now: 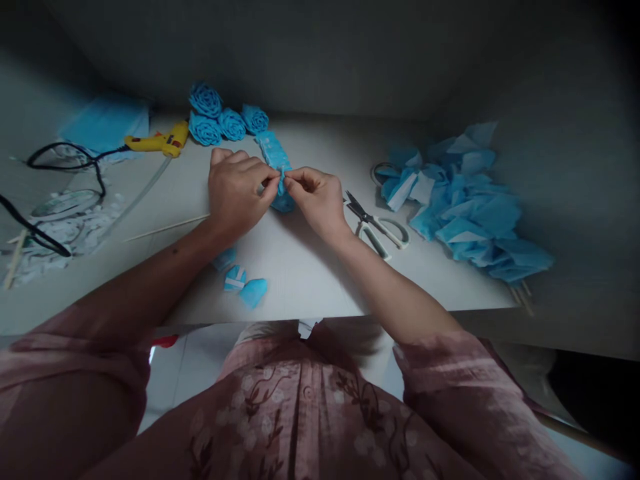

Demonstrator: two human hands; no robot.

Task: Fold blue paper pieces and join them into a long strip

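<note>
Left hand (243, 190) and right hand (316, 200): thumbs and forefingers pinched nearly closed, fingertips close together, both gripping blue strip (273, 151) below paper roses (233, 125).

Black cord (19, 217) cut off at left edge, blue strip (273, 150) partly hidden by hands (241, 190)

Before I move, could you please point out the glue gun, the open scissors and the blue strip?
Glue gun (150, 144): head view, on its yellow handle.
Open scissors (367, 218): head view, at the pivot.
Blue strip (273, 151): head view, on the part above the fingertips.
</note>
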